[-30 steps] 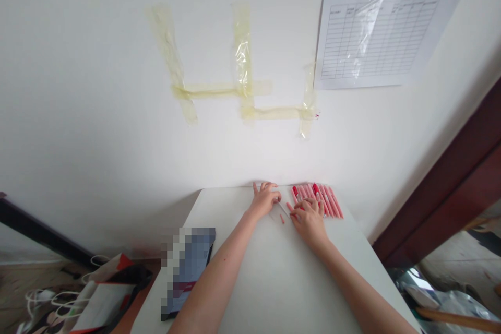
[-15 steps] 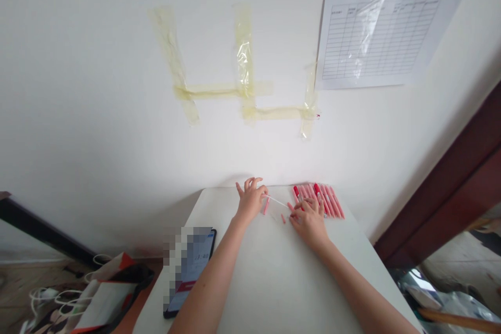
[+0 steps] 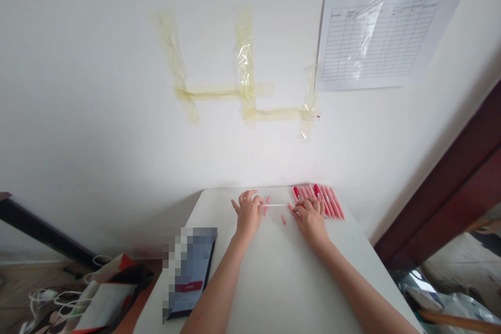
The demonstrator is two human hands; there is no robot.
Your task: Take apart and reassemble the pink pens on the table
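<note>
A thin white rod (image 3: 276,204) lies level between the two hands, its long axis running straight across the view, roughly parallel to the far edge of the white table (image 3: 274,282). Its left end meets the fingers of the left hand (image 3: 248,214) and its right end reaches the fingertips (image 3: 290,207) of the right hand (image 3: 310,219). (It is so thin, and the view so distant, that its exact material is hard to tell.)

The left hand is partly open, its fingers loosely curved and spread, and the right hand is curled low over the table. Both touch or nearly touch the rod, but whether either is actually gripping it, I cannot tell.

A short pink tube (image 3: 266,205) stands crosswise to the rod, just beside the left hand, and its upper part seems to pass behind or under the rod. A smaller pink piece (image 3: 283,219) lies on the table below the rod, tilted slightly.

A tight row of pink pens with red tips (image 3: 329,201) lies at the far edge of the table, just beyond the right hand, their lengths fanned and pointing toward the person. A smartphone (image 3: 188,271), its screen partly pixelated, lies on the table's left side.

Yellowed tape strips (image 3: 245,57) and a ruled paper chart (image 3: 376,36) are stuck to the wall ahead.
</note>
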